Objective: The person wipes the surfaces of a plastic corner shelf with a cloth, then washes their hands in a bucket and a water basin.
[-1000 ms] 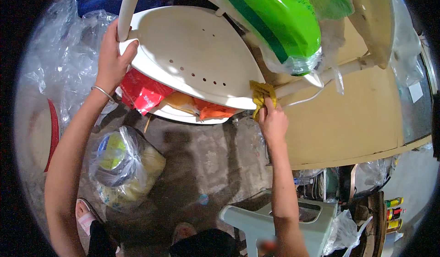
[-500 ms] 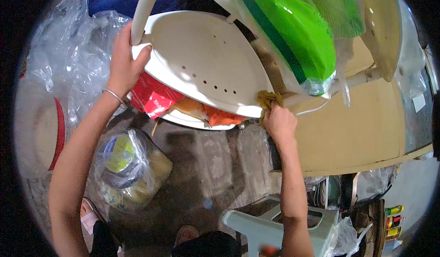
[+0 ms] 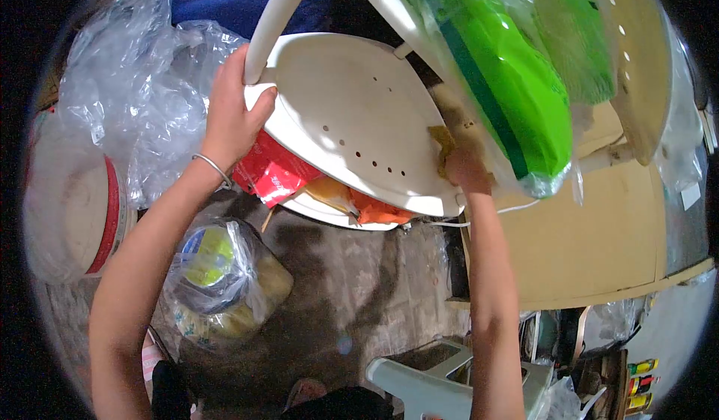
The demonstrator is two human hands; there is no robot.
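Observation:
A white plastic chair (image 3: 352,113) with small holes in its seat is tilted in front of me. My left hand (image 3: 238,113) grips the seat's left corner beside the arm post, thumb on top. At the right edge of the seat, my right hand (image 3: 468,167) is closed on a yellow-brown cloth (image 3: 443,147), pressed near the base of the other armrest and partly in shadow. Red packaging (image 3: 273,171) and an orange wrapper (image 3: 378,209) show beneath the seat, on another white surface.
Green bags in clear plastic (image 3: 517,83) hang at upper right, above a tan tabletop (image 3: 577,240). A tied plastic bag (image 3: 225,278) stands on the floor, with a grey-green stool (image 3: 419,379) at the bottom. Clear plastic (image 3: 150,98) and a red-rimmed container (image 3: 112,214) lie left.
My right hand has moved with the cloth from the seat's front right corner up along its right edge. My left hand keeps its grip. The view has shifted, so things appear further right and lower.

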